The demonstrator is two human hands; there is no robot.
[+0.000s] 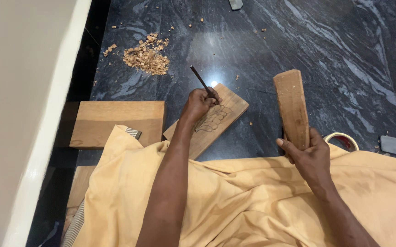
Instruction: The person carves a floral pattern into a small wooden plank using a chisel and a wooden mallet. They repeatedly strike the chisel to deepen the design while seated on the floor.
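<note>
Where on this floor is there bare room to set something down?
The widest free patch is the dark floor beyond the mallet in the right hand. A smaller one lies between the carved board and mallet. Crowded: the shavings, and the block beside the left hand.

Between my left hand (200, 103) on the carved plank (211, 120) and my right hand (308, 153) gripping the wooden mallet (292, 107) lies open dark stone floor (262, 91), wide enough to pass through; ahead of the plank the floor stays open up to the pile of wood shavings (146, 57). To my left a thick wooden block (115, 122) sits just beside the plank, with the pale wall (19, 114) closing that side; to my right a tape roll (342, 139) and a small grey block (393, 145) crowd the floor; my yellow cloth (234, 201) covers the near ground.
</note>
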